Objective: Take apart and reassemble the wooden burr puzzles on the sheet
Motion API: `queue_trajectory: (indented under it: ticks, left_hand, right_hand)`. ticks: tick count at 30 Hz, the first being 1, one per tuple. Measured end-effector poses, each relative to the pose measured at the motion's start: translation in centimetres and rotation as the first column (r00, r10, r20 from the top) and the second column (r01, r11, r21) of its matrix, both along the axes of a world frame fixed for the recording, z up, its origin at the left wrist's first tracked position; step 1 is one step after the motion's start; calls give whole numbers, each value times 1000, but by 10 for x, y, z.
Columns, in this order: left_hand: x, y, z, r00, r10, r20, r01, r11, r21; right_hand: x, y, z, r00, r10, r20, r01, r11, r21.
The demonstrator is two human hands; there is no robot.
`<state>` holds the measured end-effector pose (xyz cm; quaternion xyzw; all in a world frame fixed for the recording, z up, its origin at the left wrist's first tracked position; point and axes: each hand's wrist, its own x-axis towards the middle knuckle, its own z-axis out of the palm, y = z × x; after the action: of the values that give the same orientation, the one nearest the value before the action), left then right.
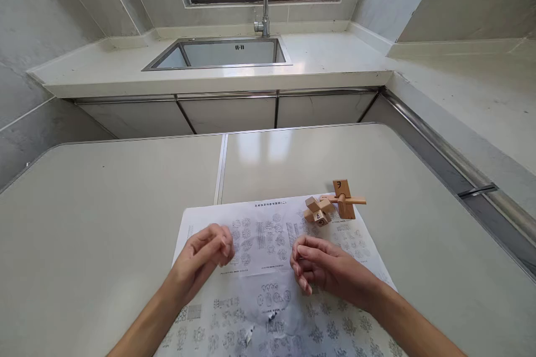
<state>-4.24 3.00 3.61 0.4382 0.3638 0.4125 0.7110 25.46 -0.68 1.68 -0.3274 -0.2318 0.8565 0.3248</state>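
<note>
A large printed instruction sheet covered in small puzzle diagrams lies on the table, with creases and small torn spots near its lower middle. Over its left part hovers my left hand, fingers curled in and thumb against them, with nothing visible in it. My right hand is above the right half of the sheet, loosely curled with gaps between the fingers and no object showing. Just beyond it, at the sheet's upper right, sit a small wooden burr puzzle and a wooden puzzle of crossed flat pieces, both bearing black marks.
The pale table has a light seam strip across it. Behind stands a white counter with a steel sink and a tall faucet under a window. Another counter runs along the right.
</note>
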Motion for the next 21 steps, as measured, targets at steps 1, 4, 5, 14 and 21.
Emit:
queue_trajectory:
  ticks: [1, 4, 5, 14, 21]
  left_hand:
    - [-2, 2, 0, 996, 36, 80, -31, 997, -69]
    - [-6, 7, 2, 940, 200, 277, -124, 955, -269]
    - [-6, 8, 2, 913, 253, 321, -145, 935, -325]
    - [1, 10, 4, 813, 403, 420, -182, 862, -473]
    - [1, 11, 4, 809, 421, 410, -196, 851, -487]
  right_hand:
    - [0, 0, -1, 1000, 2, 0, -2, 1000, -2]
    - [1, 0, -2, 1000, 1, -9, -1, 1000, -6]
    - [1, 0, -3, 1000, 1, -12, -2, 1000, -5]
    - [0, 2, -6, 999, 19, -36, -18, 1000, 8]
    - [2, 1, -7, 996, 83, -30, -80, 992, 92]
